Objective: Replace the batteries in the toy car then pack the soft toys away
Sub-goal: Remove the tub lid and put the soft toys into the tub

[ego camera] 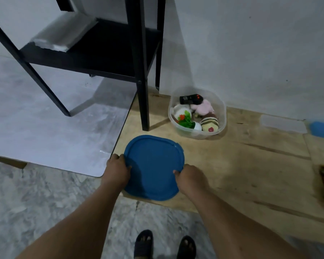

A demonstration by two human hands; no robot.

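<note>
- Head view: left hand (118,168) and right hand (190,176) each clasp an opposite edge of the blue lid (153,168), fingers curled round its rim.
- Clear tub (223,116) of soft toys (204,109) stands uncovered, beyond the right hand by the wall (a black toy, perhaps the car, lies among them).
- Advice: carry the lid level, square it over the tub's rim, then press the corners in turn.

lid (153,169) between hands, before tub (223,116) | soft toys (210,123) in tub | shelf (94,53) left-behind
</note>
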